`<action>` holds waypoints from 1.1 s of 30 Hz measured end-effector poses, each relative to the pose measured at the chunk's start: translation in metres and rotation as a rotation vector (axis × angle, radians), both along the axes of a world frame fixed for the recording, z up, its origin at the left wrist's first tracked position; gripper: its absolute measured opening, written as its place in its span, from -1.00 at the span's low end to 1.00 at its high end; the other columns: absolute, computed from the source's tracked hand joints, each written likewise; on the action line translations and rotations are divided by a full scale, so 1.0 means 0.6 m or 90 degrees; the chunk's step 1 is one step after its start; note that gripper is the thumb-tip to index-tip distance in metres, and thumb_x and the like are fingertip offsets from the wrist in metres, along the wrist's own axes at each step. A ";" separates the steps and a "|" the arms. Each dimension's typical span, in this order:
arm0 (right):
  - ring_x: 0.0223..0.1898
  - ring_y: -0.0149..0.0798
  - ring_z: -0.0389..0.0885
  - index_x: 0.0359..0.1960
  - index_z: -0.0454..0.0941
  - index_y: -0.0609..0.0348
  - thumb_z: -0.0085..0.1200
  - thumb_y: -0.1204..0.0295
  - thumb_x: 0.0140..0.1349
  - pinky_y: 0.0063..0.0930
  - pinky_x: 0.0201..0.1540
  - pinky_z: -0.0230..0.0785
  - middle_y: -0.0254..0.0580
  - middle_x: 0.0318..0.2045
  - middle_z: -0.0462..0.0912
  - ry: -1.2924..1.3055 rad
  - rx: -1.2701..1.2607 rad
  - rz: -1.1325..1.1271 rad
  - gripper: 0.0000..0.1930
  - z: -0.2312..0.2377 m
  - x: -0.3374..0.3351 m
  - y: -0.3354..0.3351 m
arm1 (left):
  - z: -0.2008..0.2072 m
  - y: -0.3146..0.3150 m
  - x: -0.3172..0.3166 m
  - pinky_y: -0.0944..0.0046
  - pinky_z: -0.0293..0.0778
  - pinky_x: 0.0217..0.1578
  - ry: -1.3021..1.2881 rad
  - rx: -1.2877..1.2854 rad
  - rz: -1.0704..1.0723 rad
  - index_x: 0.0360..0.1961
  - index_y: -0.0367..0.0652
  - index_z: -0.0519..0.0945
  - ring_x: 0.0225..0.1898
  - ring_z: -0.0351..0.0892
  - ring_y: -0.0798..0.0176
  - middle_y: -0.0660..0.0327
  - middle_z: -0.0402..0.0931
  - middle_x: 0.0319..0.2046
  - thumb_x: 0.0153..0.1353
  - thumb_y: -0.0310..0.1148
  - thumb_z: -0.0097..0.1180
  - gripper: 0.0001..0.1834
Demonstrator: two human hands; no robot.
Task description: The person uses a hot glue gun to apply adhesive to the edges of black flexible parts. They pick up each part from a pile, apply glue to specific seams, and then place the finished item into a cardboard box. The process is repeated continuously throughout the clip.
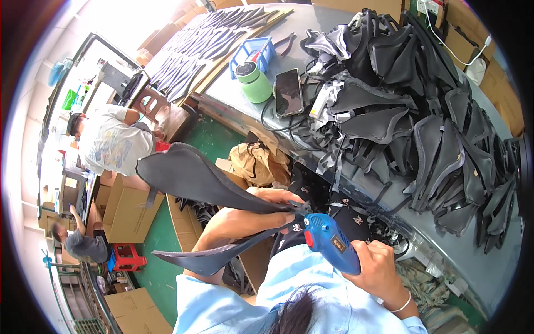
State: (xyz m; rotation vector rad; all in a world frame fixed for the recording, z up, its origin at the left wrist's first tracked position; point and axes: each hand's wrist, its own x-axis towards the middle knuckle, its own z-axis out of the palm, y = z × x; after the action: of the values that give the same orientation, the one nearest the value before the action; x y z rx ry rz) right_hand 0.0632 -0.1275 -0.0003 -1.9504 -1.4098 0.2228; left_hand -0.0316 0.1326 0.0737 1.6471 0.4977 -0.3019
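My left hand [245, 222] grips a black padded fabric piece [194, 175] with two long curved wings. One wing reaches up and left past my wrist; the other wing [211, 257] hangs below my forearm. My right hand [377, 270] is wrapped round the handle of a blue electric hand cutter [332, 245] with a red button. The cutter's head meets the narrow end of the fabric piece, right at my left fingertips. Its blade is too small to make out.
Right, a metal table [356, 192] bears a heap of black padded pieces [384, 106], a phone [288, 92], a green bottle [254, 83] and a blue basket [251, 53]. Cardboard boxes [130, 209] stand left. Two people [114, 139] sit farther off, near a red stool [129, 257].
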 end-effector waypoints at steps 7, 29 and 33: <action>-0.66 -0.20 0.53 -0.31 0.43 0.26 0.30 0.38 -0.14 -0.40 -0.53 0.29 -0.25 -0.68 0.50 0.013 0.012 0.002 -0.63 0.002 -0.009 0.005 | -0.037 0.004 0.006 0.29 0.45 -0.10 -0.201 0.133 -0.118 -0.06 -0.30 0.55 -0.17 0.56 0.23 0.09 0.58 -0.15 0.03 -0.57 0.13 -0.63; -0.67 -0.14 0.54 -0.30 0.42 0.26 0.37 0.36 -0.23 -0.37 -0.51 0.38 -0.17 -0.69 0.53 0.039 0.032 -0.055 -0.54 0.001 -0.013 0.031 | -0.041 -0.021 0.015 0.26 0.39 -0.09 -0.711 0.032 0.441 -0.01 -0.29 0.38 -0.15 0.42 0.22 0.06 0.39 -0.09 0.11 -0.35 0.08 -0.58; -0.67 -0.14 0.54 -0.30 0.42 0.25 0.37 0.36 -0.22 -0.36 -0.51 0.38 -0.17 -0.70 0.52 0.050 0.043 -0.057 -0.55 0.002 -0.016 0.032 | -0.050 -0.048 0.017 0.26 0.37 -0.06 -0.709 0.037 0.531 -0.09 -0.24 0.39 -0.15 0.42 0.24 0.08 0.41 -0.16 0.10 -0.35 0.08 -0.65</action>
State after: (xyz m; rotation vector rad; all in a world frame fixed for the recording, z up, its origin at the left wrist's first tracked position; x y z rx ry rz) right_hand 0.0533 -0.1085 0.0010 -1.9239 -1.2612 0.2053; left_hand -0.0214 0.1037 0.0437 1.2687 0.2724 1.1923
